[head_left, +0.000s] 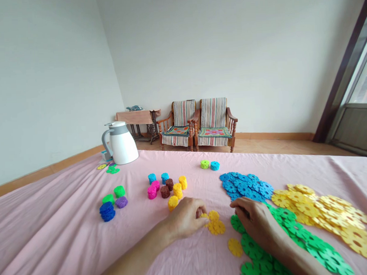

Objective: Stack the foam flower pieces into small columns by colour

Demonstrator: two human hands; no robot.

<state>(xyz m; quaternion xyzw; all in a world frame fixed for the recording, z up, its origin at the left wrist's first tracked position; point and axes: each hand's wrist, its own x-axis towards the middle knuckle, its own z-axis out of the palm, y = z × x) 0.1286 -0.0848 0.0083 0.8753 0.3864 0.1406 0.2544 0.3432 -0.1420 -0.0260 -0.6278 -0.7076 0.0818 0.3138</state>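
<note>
My left hand (188,217) is at the middle of the pink cloth, its thumb and fingers pinched on a yellow disc (204,216). Just right of it lie several loose yellow discs (217,227), partly overlapping. My right hand (250,215) hovers over the left edge of the green disc pile (284,218), its fingers curled; whether anything is between them is hidden. One yellow disc (235,247) lies alone below, between my hands. Short yellow stacks (177,190) stand beyond my left hand, one of them touching or close behind it.
Blue discs (245,185) and a large yellow pile (323,208) spread at the right. Brown (165,191), pink (152,192), dark blue (107,211) and green (119,191) stacks stand left of centre. A white jug (123,144) stands at the far left; two chairs (213,124) are beyond the table.
</note>
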